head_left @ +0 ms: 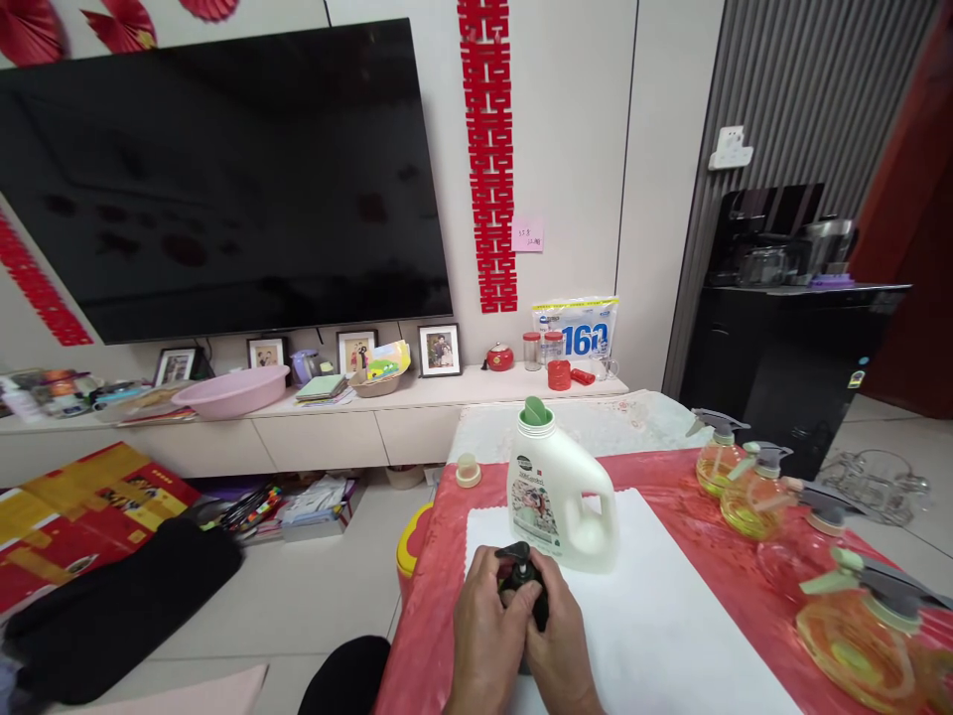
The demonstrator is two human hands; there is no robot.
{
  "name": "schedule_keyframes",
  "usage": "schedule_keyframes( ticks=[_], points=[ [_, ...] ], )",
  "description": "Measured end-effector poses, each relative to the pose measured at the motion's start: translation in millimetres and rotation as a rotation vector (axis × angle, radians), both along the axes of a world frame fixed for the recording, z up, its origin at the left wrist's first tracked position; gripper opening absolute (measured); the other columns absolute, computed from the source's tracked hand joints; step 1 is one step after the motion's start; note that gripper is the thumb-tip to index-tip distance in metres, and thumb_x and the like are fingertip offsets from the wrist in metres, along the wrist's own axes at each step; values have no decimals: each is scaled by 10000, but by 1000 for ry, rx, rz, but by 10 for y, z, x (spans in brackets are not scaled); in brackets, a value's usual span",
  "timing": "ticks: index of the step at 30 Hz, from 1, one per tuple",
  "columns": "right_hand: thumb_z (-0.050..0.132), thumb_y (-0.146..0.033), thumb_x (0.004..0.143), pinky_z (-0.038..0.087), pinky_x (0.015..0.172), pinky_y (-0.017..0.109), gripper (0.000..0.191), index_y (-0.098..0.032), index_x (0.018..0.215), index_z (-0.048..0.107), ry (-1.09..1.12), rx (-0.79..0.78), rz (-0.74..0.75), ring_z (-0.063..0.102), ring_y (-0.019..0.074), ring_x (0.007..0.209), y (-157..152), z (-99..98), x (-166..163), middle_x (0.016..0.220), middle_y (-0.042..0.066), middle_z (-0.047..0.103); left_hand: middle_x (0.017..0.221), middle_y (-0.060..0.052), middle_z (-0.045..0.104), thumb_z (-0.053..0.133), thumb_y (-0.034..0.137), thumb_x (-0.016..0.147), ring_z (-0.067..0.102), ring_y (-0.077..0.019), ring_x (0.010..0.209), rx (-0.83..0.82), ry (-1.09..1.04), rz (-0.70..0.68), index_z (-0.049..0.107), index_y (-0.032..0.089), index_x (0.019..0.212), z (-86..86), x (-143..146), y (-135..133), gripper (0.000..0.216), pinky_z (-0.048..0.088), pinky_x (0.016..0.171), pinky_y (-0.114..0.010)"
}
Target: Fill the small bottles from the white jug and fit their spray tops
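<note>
My left hand [482, 628] and my right hand [564, 626] are both closed around a dark pump bottle [539, 602] at the front of the table. Its black pump head sticks up between my fingers, its nozzle pointing left. My hands hide most of the bottle's body. Just behind stands a white detergent jug [562, 482] with a side handle, upright and uncapped, a green spout showing in its neck. To the jug's left, a pale translucent cap [468, 471] rests on the red tablecloth [439, 566].
White paper [670, 616] lies under the jug. Several glass-like spray bottles [755, 497] with yellowish liquid line the table's right side. A yellow-rimmed bin [409, 544] stands by the left edge. Behind is a low cabinet [320, 444] with frames and a pink basin [234, 391].
</note>
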State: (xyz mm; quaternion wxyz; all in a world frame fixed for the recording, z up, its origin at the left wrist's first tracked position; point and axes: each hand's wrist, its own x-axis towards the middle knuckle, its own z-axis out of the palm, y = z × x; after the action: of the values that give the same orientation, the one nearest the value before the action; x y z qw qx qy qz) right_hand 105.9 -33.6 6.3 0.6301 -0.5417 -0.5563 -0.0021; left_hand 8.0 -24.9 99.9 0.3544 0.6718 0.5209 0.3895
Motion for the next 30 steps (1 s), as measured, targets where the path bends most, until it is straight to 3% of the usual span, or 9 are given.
schedule_keyframes(
  ticks=[8, 14, 24, 30],
  points=[
    [606, -291, 893, 550, 1007, 293, 441, -180, 1319, 575, 7, -63, 48, 639, 191, 1197, 22, 11, 10, 1314, 86, 648, 1021, -108, 674, 505, 391, 778, 658, -284, 980, 63, 52, -7, 632, 209, 963, -20, 29, -40, 288, 508, 873, -424],
    [623, -263, 858, 541, 1028, 312, 432, -166, 1279, 606, 53, -91, 70, 635, 204, 1198, 32, -24, 14, 1303, 103, 650, 1001, -98, 707, 596, 432, 742, 675, -292, 986, -44, 35, 83, 546, 229, 950, -5, 36, -54, 295, 508, 861, -414],
    [502, -302, 958, 533, 1048, 341, 360, -185, 1281, 612, 151, -100, 158, 619, 200, 1216, -36, 28, 10, 1302, 110, 642, 1005, -82, 696, 518, 354, 815, 690, -261, 946, 75, 100, -3, 648, 229, 972, 47, -15, -100, 239, 524, 810, -380],
    [471, -324, 984, 522, 1071, 341, 397, -202, 1336, 605, 208, -111, 244, 591, 206, 1271, -102, 60, 57, 1375, 107, 604, 1060, -80, 710, 479, 330, 850, 692, -260, 1000, 43, 162, 28, 612, 240, 1036, 22, 24, -115, 246, 510, 852, -386]
  ],
)
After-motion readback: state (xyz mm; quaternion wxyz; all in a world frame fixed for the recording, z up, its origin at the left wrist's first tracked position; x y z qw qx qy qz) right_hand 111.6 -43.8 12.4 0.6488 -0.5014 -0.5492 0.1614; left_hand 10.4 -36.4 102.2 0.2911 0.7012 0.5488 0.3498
